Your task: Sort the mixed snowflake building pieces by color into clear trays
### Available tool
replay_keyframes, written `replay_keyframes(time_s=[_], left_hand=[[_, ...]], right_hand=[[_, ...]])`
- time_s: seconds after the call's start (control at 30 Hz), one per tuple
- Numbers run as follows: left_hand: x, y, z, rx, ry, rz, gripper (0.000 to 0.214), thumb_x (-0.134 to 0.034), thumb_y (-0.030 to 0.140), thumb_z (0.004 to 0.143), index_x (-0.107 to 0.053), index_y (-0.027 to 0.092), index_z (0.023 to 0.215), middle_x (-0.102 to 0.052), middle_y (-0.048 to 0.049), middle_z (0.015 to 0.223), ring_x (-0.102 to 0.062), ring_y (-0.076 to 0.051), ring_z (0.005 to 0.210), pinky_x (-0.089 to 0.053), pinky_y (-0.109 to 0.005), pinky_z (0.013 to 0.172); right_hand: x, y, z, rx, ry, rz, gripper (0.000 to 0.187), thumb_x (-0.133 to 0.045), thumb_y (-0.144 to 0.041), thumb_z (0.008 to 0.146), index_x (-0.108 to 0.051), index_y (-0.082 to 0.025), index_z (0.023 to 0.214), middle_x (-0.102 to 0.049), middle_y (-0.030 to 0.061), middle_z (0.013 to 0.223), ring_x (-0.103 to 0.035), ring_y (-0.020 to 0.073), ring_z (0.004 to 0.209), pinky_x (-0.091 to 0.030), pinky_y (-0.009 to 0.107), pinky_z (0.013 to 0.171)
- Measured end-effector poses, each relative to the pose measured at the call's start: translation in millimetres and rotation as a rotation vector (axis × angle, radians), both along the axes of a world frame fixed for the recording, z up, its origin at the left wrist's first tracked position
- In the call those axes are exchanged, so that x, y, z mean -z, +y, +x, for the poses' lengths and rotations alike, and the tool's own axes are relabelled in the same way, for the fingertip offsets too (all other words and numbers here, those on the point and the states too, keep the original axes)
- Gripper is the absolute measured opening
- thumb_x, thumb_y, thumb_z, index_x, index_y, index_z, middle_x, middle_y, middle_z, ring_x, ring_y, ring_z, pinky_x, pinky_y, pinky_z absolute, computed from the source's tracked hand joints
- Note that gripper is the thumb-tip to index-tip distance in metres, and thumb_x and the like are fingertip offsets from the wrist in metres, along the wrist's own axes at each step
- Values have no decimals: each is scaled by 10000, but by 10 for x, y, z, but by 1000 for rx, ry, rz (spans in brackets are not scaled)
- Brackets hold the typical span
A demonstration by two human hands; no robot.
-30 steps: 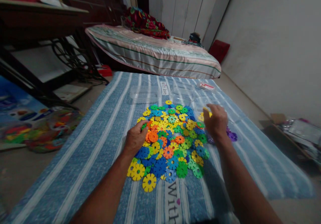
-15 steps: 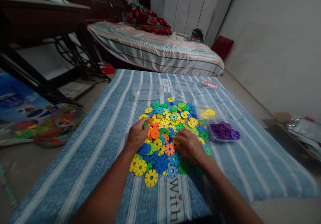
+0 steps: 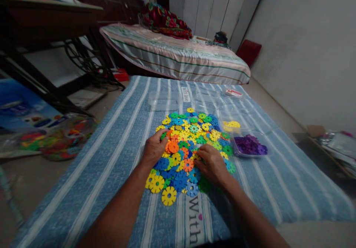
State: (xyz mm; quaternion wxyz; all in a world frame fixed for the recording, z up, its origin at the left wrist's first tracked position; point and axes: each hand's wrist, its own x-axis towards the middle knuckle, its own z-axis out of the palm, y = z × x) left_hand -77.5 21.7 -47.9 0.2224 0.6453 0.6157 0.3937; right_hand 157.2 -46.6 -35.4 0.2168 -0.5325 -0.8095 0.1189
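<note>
A pile of flat, slotted plastic flower-shaped discs in yellow, blue, green and orange is spread over the striped cloth. At its left edge, my left hand is closed, with thumb and fingers curled against several orange discs; its fingertips are partly hidden. My right hand reaches into the right side of the pile, fingers bent down and pressed together among yellow and green discs. What it grips, if anything, is hidden under the fingers. Right of that hand stands a clear plastic box with purple discs.
Behind the purple box, a clear container holds a few yellow discs. Other clear containers, among them one at the back left, stand beyond the pile. A small red-and-white packet lies at the far right. A bed is past the cloth.
Both hands stay at nearly the same places in the pile, with only slight finger movement. The whole view has shifted a little.
</note>
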Motion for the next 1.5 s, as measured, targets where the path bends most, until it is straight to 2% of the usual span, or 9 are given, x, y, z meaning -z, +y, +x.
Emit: replay_keyframes(time_s=[0.23, 0.53, 0.83, 1.0, 1.23, 1.5], left_hand=[[-10, 1, -6, -13, 37, -7, 402, -484, 360, 801, -675, 172, 1100, -732, -43, 954, -667, -180, 796, -505, -248, 741], [-10, 3, 5, -16, 38, 6, 405, -477, 374, 799, -679, 167, 1083, -732, -39, 949, -661, -176, 775, -497, -242, 711], [-4, 2, 5, -23, 57, 3, 404, -475, 382, 812, -677, 167, 1088, -728, -26, 856, -641, -163, 700, -481, -233, 647], [-16, 5, 15, -18, 47, 11, 408, -473, 378, 807, -680, 164, 1087, -737, -41, 932, -662, -178, 783, -495, -245, 724], [-4, 9, 8, -12, 48, -3, 420, -479, 380, 808, -672, 160, 1108, -730, -46, 898, -662, -185, 753, -498, -251, 686], [9, 8, 1, -9, 51, 4, 409, -473, 381, 811, -672, 174, 1103, -732, -37, 900, -655, -175, 765, -494, -244, 708]], right_hand=[[-59, -9, -52, 56, -13, -64, 55, -591, -200, 810, -644, -185, 807, -642, 69, 934, -549, 207, 943, -390, 307, 825], [-212, 46, -144, 120, -265, -146, 149, -561, -233, 849, -667, -181, 759, -651, 83, 884, -544, 220, 928, -358, 321, 797], [-305, 9, -84, 60, -287, -226, 187, -625, -337, 837, -697, -192, 929, -641, 88, 1013, -522, 243, 1039, -364, 347, 874], [-346, -16, -87, 18, -304, -233, 280, -656, -404, 819, -692, -191, 997, -631, 95, 1061, -516, 264, 1069, -372, 367, 883], [-306, -28, -83, 42, -252, -214, 201, -669, -314, 806, -676, -182, 957, -636, 90, 1033, -542, 244, 1025, -373, 349, 870], [-255, 5, -34, 88, -34, -171, 55, -619, -199, 796, -644, -185, 750, -638, 35, 801, -572, 182, 830, -385, 284, 744]])
